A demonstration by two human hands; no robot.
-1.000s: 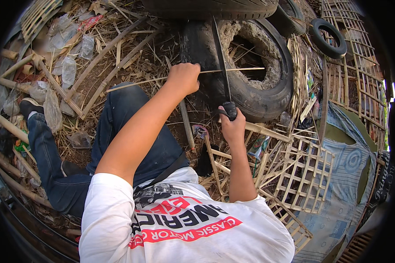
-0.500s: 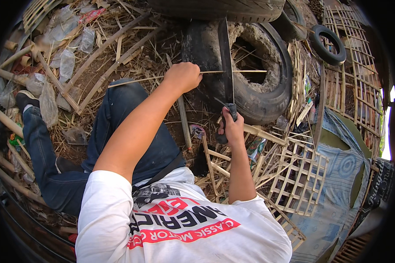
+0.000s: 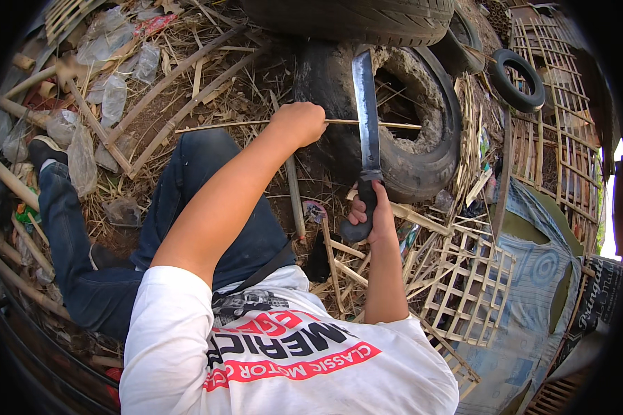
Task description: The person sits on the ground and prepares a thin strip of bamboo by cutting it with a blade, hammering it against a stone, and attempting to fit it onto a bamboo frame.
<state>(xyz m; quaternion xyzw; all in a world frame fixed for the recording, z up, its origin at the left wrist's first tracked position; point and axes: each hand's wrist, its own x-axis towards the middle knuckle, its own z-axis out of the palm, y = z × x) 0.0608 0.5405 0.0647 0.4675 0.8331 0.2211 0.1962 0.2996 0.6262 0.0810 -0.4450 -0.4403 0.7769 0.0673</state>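
Note:
My left hand (image 3: pixel 299 124) is closed round a thin bamboo strip (image 3: pixel 221 126), which runs sideways from above my knee to over the tyre's opening. In my right hand (image 3: pixel 375 213) is the black handle of a machete (image 3: pixel 367 111). Its broad steel blade points away from me, flat side showing, and crosses over the strip; whether the two touch I cannot tell. Under both lies a worn tyre (image 3: pixel 429 162) with a rough, crusted inner rim and a dark hole in the middle. The fingers of my left hand are mostly hidden behind its back.
Another large tyre (image 3: pixel 353 21) stands at the far edge, and a small tyre (image 3: pixel 518 79) lies at the right. A woven bamboo lattice (image 3: pixel 467 283) and a blue cloth (image 3: pixel 533 277) are at my right. Plastic bags (image 3: pixel 83 162), sticks and dry straw litter the ground at left.
The machete blade has turned from edge-on to showing its flat side, and my right hand has rolled with it and dropped slightly nearer. The strip now lies more level in my left hand.

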